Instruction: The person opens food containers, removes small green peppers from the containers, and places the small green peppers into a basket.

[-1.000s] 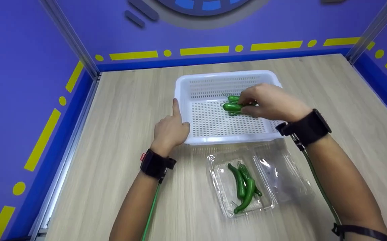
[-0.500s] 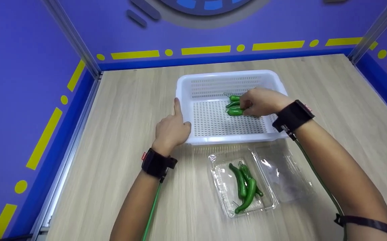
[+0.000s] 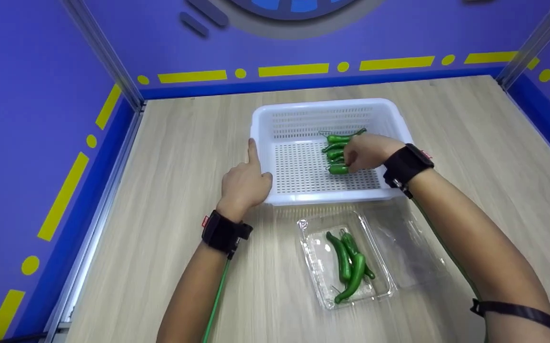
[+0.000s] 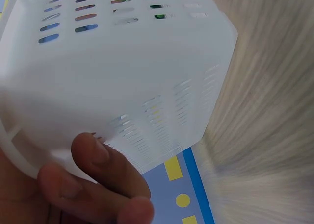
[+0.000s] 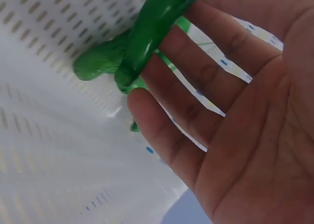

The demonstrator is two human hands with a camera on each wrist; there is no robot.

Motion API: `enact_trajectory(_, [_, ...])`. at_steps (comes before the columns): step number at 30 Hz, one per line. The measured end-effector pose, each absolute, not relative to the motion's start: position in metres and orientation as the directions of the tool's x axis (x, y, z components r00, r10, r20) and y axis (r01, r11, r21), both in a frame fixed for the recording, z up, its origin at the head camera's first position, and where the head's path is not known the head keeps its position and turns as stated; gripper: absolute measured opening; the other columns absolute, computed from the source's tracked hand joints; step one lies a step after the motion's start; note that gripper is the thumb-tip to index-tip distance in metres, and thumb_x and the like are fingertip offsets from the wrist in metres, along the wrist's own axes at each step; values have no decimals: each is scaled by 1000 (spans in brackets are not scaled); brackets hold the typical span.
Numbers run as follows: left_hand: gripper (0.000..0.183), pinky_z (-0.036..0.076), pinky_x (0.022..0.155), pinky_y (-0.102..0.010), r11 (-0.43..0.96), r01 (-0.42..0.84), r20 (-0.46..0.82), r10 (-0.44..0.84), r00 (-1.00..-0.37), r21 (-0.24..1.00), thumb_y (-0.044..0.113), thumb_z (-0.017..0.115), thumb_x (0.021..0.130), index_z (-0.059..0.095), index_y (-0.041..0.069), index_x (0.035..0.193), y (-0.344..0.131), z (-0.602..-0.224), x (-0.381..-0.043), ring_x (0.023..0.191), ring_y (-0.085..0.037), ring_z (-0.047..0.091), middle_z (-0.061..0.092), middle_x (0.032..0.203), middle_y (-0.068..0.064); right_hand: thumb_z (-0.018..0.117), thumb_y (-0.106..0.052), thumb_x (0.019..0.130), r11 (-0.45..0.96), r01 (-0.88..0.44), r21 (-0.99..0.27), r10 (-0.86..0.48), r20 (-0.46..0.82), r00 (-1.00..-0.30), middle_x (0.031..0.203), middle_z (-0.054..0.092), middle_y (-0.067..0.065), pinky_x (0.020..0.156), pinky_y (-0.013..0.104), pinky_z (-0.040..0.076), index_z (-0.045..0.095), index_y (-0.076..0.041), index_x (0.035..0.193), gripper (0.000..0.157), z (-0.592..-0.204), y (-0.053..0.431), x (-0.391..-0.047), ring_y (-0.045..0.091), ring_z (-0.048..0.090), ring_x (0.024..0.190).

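In the head view, my left hand [image 3: 245,185] grips the left rim of a white perforated plastic basket [image 3: 320,198], index finger stretched along the rim. Its curled fingertips lie against the basket's outer wall [image 4: 113,57] in the left wrist view. Inside the basket my right hand [image 3: 369,151] pinches a green chili pepper [image 5: 152,33] low over the floor. Further green peppers [image 3: 337,138] lie there in a rough row, partly hidden by that hand. Its other fingers are extended beside the pepper in the right wrist view.
In front of the basket a clear plastic clamshell box [image 3: 311,267] stands with its lid [image 3: 408,252] folded out to the right. Three green peppers [image 3: 356,276] lie in it. Blue panels [image 3: 198,52] wall the wooden table [image 3: 184,143] at the back and sides.
My right hand has moved toward the near side of the basket, still pinching a pepper. More peppers behind it have come into view. My left hand stays on the rim.
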State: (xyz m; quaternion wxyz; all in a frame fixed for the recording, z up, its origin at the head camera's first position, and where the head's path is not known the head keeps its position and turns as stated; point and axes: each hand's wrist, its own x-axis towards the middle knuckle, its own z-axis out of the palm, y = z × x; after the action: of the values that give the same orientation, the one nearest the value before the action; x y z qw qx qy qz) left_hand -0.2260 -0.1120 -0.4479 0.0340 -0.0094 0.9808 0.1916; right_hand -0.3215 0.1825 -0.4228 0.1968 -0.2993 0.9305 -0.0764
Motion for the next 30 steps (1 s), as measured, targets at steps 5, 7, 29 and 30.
enact_trajectory(5, [90,40,49,-37,923,-34,-69,-8,-998,383,33,49,96,-3,3,163,-112,-447,-226,57,-23,59,61,67,-7,77,-12,82,835,-501,-225,-550,-338,-764,101,77,7,85,43,54,79,-10,93,11,-429,184,-324,23,66,89])
enact_trajectory(7, [90,40,50,-38,922,-36,-70,-10,-998,385,33,49,96,-3,4,163,-111,-447,-226,57,-24,59,61,67,-7,78,-11,82,839,-500,-215,-544,-335,-769,96,76,5,81,41,53,79,-10,91,9,-431,185,-325,21,64,84])
enact_trajectory(29, [88,39,48,-37,932,-26,-56,-6,-998,361,29,48,96,-2,3,163,-111,-446,-224,56,-23,58,62,67,-9,79,-9,81,844,-482,-233,-535,-323,-780,86,68,2,68,32,44,73,-8,84,7,-444,191,-334,20,56,75])
enact_trajectory(30, [88,40,48,-37,932,-28,-56,-9,-998,361,30,48,96,-2,3,163,-111,-447,-224,56,-24,59,62,67,-9,79,-9,81,844,-484,-231,-536,-318,-782,83,66,2,67,31,43,72,-8,82,7,-444,190,-334,20,55,73])
